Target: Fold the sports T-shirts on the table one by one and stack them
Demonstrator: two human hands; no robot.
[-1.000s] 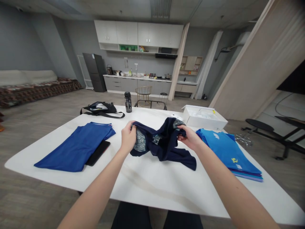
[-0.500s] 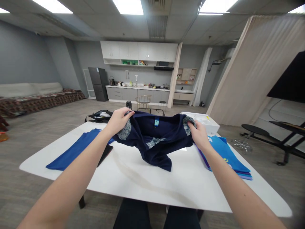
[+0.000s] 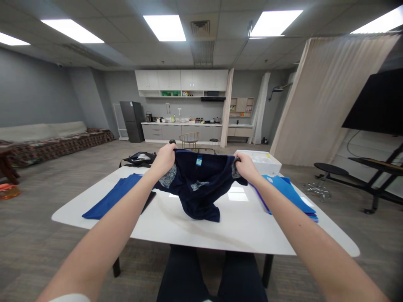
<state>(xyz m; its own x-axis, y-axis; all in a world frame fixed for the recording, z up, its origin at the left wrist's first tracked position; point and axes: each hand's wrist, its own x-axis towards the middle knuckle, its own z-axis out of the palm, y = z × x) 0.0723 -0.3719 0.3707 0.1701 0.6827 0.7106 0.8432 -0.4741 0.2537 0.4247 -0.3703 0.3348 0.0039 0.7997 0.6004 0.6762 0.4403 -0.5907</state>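
Blue cloth (image 3: pixel 115 196) lies at nine o'clock. The left hand (image 3: pixel 165 160) pinches one top corner of the dark shirt (image 3: pixel 208 201) – it hangs between both hands, wide from nine to three. The right hand (image 3: pixel 247 166) pinches the other. Box (image 3: pixel 273 168) at two, blue pile (image 3: pixel 285 192) at three.

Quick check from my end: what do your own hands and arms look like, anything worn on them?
The left hand and right hand are bare; no gloves, watch or bracelet show. What looks like a white sleeve edge shows on the left; no right sleeve is in view.
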